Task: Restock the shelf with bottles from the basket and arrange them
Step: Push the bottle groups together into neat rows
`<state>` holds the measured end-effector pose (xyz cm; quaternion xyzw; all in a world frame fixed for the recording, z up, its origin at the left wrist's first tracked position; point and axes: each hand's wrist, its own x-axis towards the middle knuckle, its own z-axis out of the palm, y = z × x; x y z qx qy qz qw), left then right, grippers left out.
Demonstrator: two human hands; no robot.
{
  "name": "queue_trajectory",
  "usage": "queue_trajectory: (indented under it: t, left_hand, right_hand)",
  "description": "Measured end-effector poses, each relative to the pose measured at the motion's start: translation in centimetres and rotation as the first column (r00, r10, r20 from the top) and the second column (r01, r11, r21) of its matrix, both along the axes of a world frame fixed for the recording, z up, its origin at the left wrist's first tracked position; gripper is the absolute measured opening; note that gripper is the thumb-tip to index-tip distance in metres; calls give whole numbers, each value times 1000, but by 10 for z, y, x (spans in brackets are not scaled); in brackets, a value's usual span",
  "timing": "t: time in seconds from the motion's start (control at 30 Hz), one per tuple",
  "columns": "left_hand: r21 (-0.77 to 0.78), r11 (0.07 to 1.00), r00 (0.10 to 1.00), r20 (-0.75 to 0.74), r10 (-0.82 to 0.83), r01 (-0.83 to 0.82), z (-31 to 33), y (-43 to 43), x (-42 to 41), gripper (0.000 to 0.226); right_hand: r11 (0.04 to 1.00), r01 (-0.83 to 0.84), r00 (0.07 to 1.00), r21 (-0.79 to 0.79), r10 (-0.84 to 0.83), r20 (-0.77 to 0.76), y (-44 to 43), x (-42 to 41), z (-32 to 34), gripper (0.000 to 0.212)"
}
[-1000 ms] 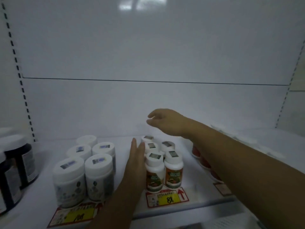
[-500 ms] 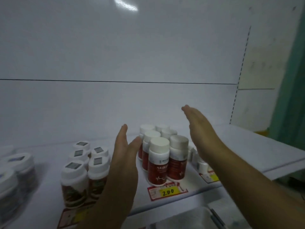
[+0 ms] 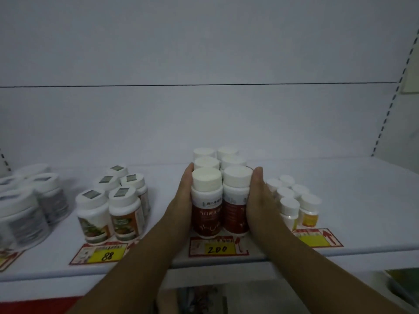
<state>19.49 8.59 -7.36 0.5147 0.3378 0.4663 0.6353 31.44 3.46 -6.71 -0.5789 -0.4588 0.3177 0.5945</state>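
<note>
Several red-labelled bottles with white caps (image 3: 207, 209) stand in two rows on the white shelf (image 3: 362, 200), behind a price tag reading 200 (image 3: 217, 248). My left hand (image 3: 183, 205) lies flat against the left side of the front-left bottle. My right hand (image 3: 258, 200) presses flat against the right side of the front-right bottle (image 3: 235, 205). Both palms squeeze the block of bottles between them, fingers straight and pointing toward the back. The basket is not clearly in view.
Left of my hands stand several bottles with green and orange labels (image 3: 113, 207) over an 88 tag (image 3: 104, 254). Large grey jars (image 3: 27, 214) sit at the far left. Small yellow bottles (image 3: 297, 205) stand close to my right hand. The shelf's back wall is plain white.
The view swung right from the green-and-orange bottles to the red ones. Both hands, raised and apart half a second ago, have come down and closed in against the sides of the red bottle group.
</note>
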Motion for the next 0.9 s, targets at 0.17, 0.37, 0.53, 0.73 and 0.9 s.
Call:
queue_trajectory:
  t: [0.17,0.37,0.53,0.73,0.9]
  left_hand:
    - [46,998,999,12,-34,34,-1,-8,-4,47]
    - [41,998,996,76,-46,43,-3,-8,-10,50]
    - [24,997,990,123,-75,73,0,-10,-9,49]
    - [-45,996,986,152,-64,72,8,-12,-5,60]
    - [-226,973,980,171,96,-56,9,16,-13,61]
  right_hand:
    - [993,-102,994,50,101,33,8,4,-11,69]
    - [984,-166,985,67,163,51,9,4,-13,69]
    - [986,-149,989,75,149,0,8,5,-10,56]
    - [995,26,1000,95,-27,9,2,1,5,55]
    - [995,54,996,87,-60,72,38,30,68,46]
